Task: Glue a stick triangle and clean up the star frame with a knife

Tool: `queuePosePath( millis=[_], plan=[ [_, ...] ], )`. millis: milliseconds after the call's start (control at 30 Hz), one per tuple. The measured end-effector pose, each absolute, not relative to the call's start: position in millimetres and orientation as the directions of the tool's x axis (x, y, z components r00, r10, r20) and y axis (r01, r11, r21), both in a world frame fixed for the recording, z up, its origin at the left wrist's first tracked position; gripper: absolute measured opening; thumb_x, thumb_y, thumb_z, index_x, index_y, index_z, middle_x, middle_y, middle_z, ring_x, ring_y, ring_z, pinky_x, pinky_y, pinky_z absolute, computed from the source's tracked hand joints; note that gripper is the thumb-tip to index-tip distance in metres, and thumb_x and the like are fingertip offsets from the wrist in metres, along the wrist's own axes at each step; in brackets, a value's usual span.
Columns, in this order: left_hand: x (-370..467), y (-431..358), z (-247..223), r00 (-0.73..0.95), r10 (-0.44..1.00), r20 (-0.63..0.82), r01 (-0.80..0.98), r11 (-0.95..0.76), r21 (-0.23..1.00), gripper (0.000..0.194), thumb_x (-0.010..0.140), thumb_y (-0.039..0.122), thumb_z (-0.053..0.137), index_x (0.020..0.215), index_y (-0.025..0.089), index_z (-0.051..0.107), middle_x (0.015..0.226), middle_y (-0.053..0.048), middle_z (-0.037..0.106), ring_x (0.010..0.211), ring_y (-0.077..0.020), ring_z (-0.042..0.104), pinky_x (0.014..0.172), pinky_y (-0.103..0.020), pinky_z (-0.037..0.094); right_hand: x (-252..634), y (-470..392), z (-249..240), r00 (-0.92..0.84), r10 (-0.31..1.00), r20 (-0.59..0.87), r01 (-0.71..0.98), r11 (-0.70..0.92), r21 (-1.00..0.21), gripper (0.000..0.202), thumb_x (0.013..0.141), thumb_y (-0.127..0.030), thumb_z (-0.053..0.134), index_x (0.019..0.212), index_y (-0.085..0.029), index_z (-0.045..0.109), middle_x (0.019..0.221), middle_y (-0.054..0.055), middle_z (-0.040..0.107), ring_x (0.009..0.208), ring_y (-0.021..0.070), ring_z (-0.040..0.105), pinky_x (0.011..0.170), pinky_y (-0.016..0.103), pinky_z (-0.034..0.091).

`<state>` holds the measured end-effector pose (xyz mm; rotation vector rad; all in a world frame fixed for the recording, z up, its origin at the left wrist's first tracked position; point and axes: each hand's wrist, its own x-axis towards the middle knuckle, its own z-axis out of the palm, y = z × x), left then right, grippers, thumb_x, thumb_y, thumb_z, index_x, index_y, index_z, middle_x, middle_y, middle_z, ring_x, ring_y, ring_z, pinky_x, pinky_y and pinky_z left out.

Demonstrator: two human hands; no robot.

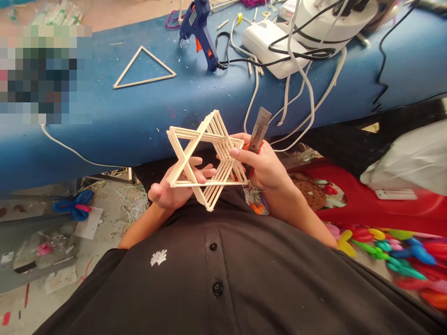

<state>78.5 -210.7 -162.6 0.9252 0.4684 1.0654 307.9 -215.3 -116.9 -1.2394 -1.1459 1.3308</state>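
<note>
A six-pointed star frame (188, 148) of stacked pale wooden sticks is held tilted in front of my shirt. My right hand (267, 165) grips its right side, thumb laid over the sticks. The same hand also holds what looks like a pair of scissors (261, 128), its grey blades pointing up and its orange handle mostly hidden by the fingers. My left hand (172, 188) is under the left side of the star, palm up, with fingers spread and partly behind the sticks. On the blue table surface (139, 111) lies a single stick triangle (145, 83).
A blue glue gun (202, 35) stands at the far edge beside a white power strip (275, 46) with tangled cords. Loose stick pieces lie around it. At right are a red seat-like surface (377, 197) and colourful twisted balloons (401, 256). Scraps litter the floor (115, 218).
</note>
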Motion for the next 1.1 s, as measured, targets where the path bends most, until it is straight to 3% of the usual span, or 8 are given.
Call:
queuePosePath(
  millis=[133, 300, 500, 600, 700, 867, 967, 1100],
  plan=[
    [82.1, -210.6, -164.3, 0.385, 0.902, 0.194, -0.558, 0.060, 0.828, 0.078, 0.055, 0.067, 0.099, 0.117, 0.030, 0.071, 0.072, 0.003, 0.075, 0.098, -0.0374, 0.087, 0.122, -0.064, 0.056, 297.9, -217.1, -115.0, -0.086, 0.966, -0.244, -0.212, -0.257, -0.943, 0.063, 0.065, -0.059, 0.096, 0.107, -0.022, 0.067, 0.062, -0.007, 0.059, 0.049, 0.0115, 0.049, 0.049, 0.028, 0.044],
    [81.1, -215.8, -152.8, 0.370, 0.921, 0.125, -0.494, 0.081, 0.866, 0.062, 0.071, 0.073, 0.094, 0.106, 0.029, 0.067, 0.063, 0.008, 0.069, 0.079, -0.0299, 0.085, 0.116, -0.066, 0.060, 298.6, -220.1, -117.5, -0.227, 0.942, -0.249, -0.124, -0.281, -0.952, 0.067, 0.068, -0.065, 0.095, 0.107, -0.022, 0.062, 0.062, -0.010, 0.056, 0.046, 0.0103, 0.048, 0.044, 0.026, 0.039],
    [80.1, -225.9, -135.3, 0.372, 0.927, -0.044, -0.462, 0.226, 0.858, 0.061, 0.070, 0.062, 0.101, 0.107, 0.022, 0.073, 0.078, -0.002, 0.083, 0.077, -0.0308, 0.086, 0.076, -0.047, 0.074, 313.7, -228.2, -122.3, -0.043, 0.999, 0.022, 0.222, 0.031, -0.974, 0.068, 0.092, -0.082, 0.067, 0.119, -0.020, 0.071, 0.106, 0.005, 0.074, 0.065, 0.0101, 0.049, 0.057, 0.027, 0.038],
    [82.1, -229.7, -126.6, 0.356, 0.922, -0.151, -0.448, 0.310, 0.838, 0.056, 0.070, 0.051, 0.103, 0.109, 0.018, 0.079, 0.087, -0.007, 0.087, 0.077, -0.0290, 0.086, 0.066, -0.037, 0.072, 313.3, -236.9, -110.8, -0.018, 0.980, 0.197, 0.343, 0.191, -0.920, 0.057, 0.100, -0.075, 0.062, 0.112, -0.021, 0.075, 0.091, 0.003, 0.073, 0.070, 0.0146, 0.053, 0.067, 0.032, 0.041],
    [84.5, -232.6, -120.4, 0.342, 0.925, -0.168, -0.424, 0.312, 0.850, 0.047, 0.074, 0.045, 0.102, 0.107, 0.017, 0.083, 0.090, -0.008, 0.088, 0.078, -0.0291, 0.087, 0.072, -0.039, 0.074, 305.4, -243.7, -94.0, -0.048, 0.953, 0.301, 0.372, 0.296, -0.880, 0.043, 0.092, -0.064, 0.081, 0.103, -0.023, 0.077, 0.078, 0.000, 0.071, 0.065, 0.0146, 0.052, 0.067, 0.034, 0.043],
    [89.7, -232.8, -117.6, 0.322, 0.942, -0.093, -0.361, 0.213, 0.908, 0.037, 0.078, 0.043, 0.101, 0.099, 0.017, 0.085, 0.089, -0.007, 0.088, 0.072, -0.0237, 0.084, 0.071, -0.033, 0.071, 287.3, -240.5, -78.5, -0.130, 0.912, 0.390, 0.262, 0.411, -0.873, 0.047, 0.085, -0.054, 0.091, 0.121, -0.025, 0.081, 0.082, 0.000, 0.074, 0.063, 0.0134, 0.055, 0.062, 0.032, 0.047],
    [89.3, -230.6, -121.9, 0.386, 0.917, -0.098, -0.362, 0.248, 0.899, 0.042, 0.082, 0.052, 0.096, 0.099, 0.016, 0.085, 0.085, -0.008, 0.086, 0.072, -0.0255, 0.084, 0.068, -0.034, 0.070, 278.7, -233.5, -77.8, -0.122, 0.902, 0.415, 0.239, 0.433, -0.869, 0.028, 0.088, -0.047, 0.090, 0.102, -0.023, 0.085, 0.078, 0.001, 0.074, 0.064, 0.0135, 0.060, 0.062, 0.032, 0.048],
    [80.0, -228.5, -131.2, 0.542, 0.839, 0.040, -0.431, 0.237, 0.871, 0.062, 0.081, 0.071, 0.089, 0.109, 0.016, 0.085, 0.095, -0.014, 0.088, 0.085, -0.0350, 0.087, 0.074, -0.042, 0.073, 271.5, -226.2, -81.4, 0.035, 0.969, 0.244, 0.109, 0.239, -0.965, 0.028, 0.084, -0.047, 0.094, 0.093, -0.022, 0.084, 0.077, 0.001, 0.077, 0.062, 0.0128, 0.063, 0.058, 0.029, 0.050]
  ],
)
